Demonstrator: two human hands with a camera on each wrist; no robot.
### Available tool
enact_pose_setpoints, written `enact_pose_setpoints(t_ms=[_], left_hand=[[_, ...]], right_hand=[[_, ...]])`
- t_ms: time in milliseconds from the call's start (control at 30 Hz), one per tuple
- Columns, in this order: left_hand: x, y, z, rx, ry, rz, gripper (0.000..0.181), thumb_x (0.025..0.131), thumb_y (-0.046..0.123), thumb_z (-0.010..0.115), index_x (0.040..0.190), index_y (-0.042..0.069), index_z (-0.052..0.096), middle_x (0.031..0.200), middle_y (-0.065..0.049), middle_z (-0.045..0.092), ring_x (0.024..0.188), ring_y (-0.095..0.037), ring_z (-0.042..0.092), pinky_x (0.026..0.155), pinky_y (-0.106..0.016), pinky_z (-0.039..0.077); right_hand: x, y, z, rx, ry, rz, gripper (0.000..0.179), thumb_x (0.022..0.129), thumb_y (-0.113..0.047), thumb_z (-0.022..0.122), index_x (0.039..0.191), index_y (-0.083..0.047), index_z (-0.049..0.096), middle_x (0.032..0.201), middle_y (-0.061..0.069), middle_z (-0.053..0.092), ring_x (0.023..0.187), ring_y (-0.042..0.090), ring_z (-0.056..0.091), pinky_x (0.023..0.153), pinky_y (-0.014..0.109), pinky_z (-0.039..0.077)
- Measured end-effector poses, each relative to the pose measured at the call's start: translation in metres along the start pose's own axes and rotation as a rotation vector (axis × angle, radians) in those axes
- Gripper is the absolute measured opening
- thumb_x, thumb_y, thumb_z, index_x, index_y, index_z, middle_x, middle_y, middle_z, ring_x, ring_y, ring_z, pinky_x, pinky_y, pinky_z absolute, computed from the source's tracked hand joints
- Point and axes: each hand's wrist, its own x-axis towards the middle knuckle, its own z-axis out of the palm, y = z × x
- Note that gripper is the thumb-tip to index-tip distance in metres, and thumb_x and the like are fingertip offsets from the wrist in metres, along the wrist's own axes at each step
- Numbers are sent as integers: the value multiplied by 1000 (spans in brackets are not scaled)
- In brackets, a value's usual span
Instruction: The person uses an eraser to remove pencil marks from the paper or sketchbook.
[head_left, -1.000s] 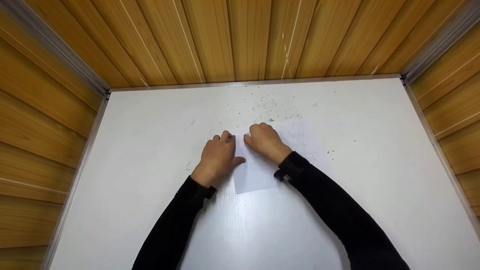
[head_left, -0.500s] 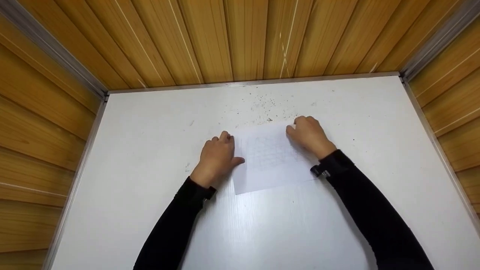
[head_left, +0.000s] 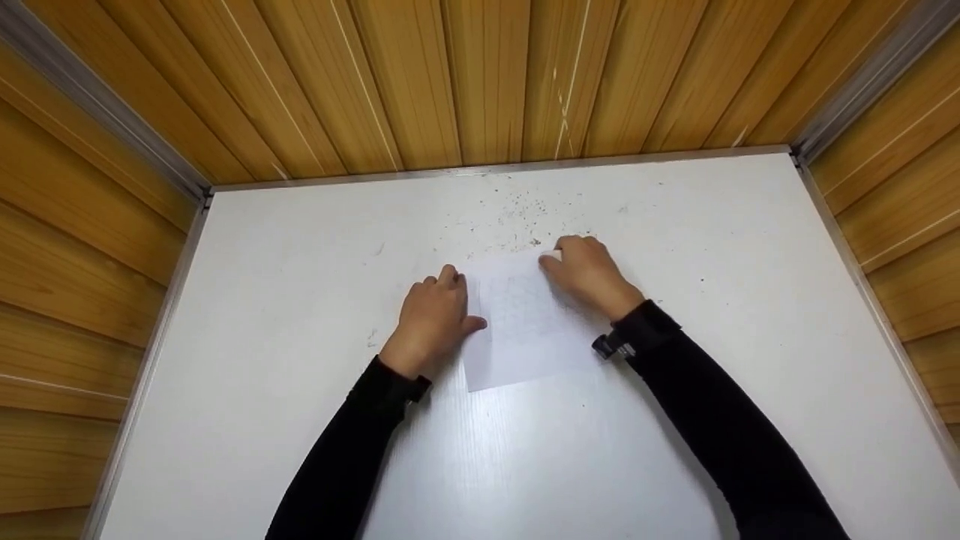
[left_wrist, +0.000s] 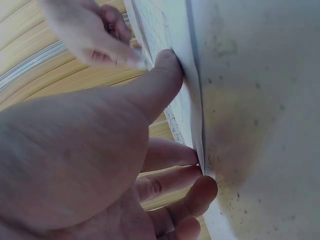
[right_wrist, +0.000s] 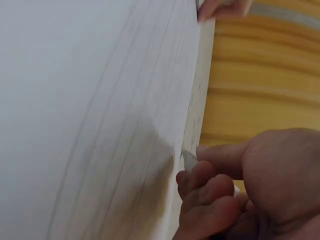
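Observation:
A white sheet of paper (head_left: 517,360) with faint pencil lines lies in the middle of the table. My left hand (head_left: 433,319) rests on its left edge, thumb (left_wrist: 167,67) on the sheet and fingertips near the far left corner. Near the paper's far edge, my right hand (head_left: 589,274) grips a small white eraser (head_left: 553,255) between thumb and curled fingers. Only the tip of the eraser (right_wrist: 190,160) shows in the right wrist view, close to the paper's surface. Long grey lines run across the sheet there. My right hand and forearm hide the paper's right part.
Dark eraser crumbs (head_left: 534,214) are scattered on the white table (head_left: 300,247) beyond the paper, with a few specks to the right. Wood-patterned panels (head_left: 420,82) stand along the back and both sides, meeting the table at a metal edge strip.
With the eraser, my right hand has swept right along the paper's far edge, then come partway back left. My left hand has stayed on the paper's left side.

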Motion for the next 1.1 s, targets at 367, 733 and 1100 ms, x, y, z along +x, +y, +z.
enact_pose_setpoints(t_ms=[367, 733, 1100], left_hand=[[-3, 3, 1, 1, 79, 28, 80, 96, 62, 79, 138, -5, 67, 127, -14, 63, 101, -38, 72, 84, -51, 61], [2, 12, -1, 35, 2, -10, 88, 96, 66, 76, 145, -5, 64, 131, -13, 61, 104, -37, 71, 90, -50, 60], [3, 13, -1, 40, -16, -1, 89, 97, 67, 75, 147, -5, 63, 134, -15, 62, 104, -37, 71, 90, -49, 60]], right_hand=[[9, -79, 56, -216, -14, -154, 29, 106, -23, 61, 97, 2, 73, 106, 23, 76, 92, 34, 66, 86, 51, 60], [10, -20, 20, -148, -14, -74, 40, 107, -31, 58, 104, 7, 72, 108, 25, 73, 97, 38, 65, 92, 54, 58], [0, 68, -44, -84, -17, 85, 66, 105, -37, 53, 139, 19, 63, 143, 41, 63, 121, 47, 62, 111, 63, 53]])
